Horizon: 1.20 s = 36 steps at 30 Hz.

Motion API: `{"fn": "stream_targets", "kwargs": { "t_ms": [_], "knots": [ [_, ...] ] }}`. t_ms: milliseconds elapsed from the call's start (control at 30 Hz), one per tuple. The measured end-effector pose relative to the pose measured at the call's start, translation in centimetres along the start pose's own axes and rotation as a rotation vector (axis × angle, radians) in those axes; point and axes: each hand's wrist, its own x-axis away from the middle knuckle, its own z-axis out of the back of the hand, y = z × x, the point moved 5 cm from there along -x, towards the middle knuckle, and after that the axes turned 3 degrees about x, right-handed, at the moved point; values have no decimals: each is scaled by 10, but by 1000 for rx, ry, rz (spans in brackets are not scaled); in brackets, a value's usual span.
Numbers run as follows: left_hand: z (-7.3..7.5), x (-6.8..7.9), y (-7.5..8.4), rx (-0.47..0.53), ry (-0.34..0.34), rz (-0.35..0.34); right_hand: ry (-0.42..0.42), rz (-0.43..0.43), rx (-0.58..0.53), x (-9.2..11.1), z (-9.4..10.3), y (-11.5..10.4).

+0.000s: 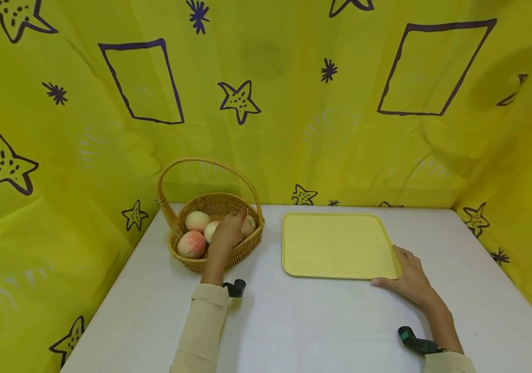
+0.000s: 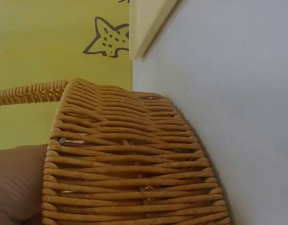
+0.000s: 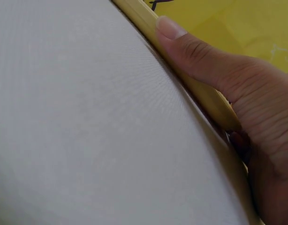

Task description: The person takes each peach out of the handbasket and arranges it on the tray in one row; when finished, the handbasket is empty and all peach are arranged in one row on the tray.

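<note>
In the head view a wicker basket (image 1: 247, 247) with a tall arched handle stands at the back left, holding several pale peaches (image 1: 192, 244) with pink blush. My left hand (image 1: 229, 232) reaches in over its front rim, fingers curled against a peach (image 1: 249, 226) at the right side; the fingertips are partly hidden. The left wrist view shows mostly the woven basket wall (image 2: 130, 159), with part of the hand (image 2: 17, 183) behind it. A yellow tray (image 1: 336, 246) lies right of the basket. My right hand (image 1: 410, 277) grips its front right corner, thumb (image 3: 195, 56) along the front rim.
A white-covered table (image 1: 303, 321) carries the basket and tray. Yellow cloth (image 1: 275, 150) with printed stars stands behind and on both sides. A dark camera sits on each wrist, the left one (image 1: 235, 288) close to the basket front.
</note>
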Motion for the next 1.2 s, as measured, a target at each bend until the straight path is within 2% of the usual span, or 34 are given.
{"fn": "stream_targets", "kwargs": {
  "t_ms": [233, 600, 933, 1200],
  "knots": [
    [0, -4, -4, -45, -39, -19, 2, -4, 13, -1, 0, -2],
    [-4, -11, -12, -76, -52, -77, 7, -15, 22, 0, 0, -2],
    [-6, -10, -12, -81, -31, -70, -12, -32, 12, 1, 0, -3],
    [-4, -9, -9, -75, -51, -80, -5, -36, 26, 2, -1, -2]
  ]
}}
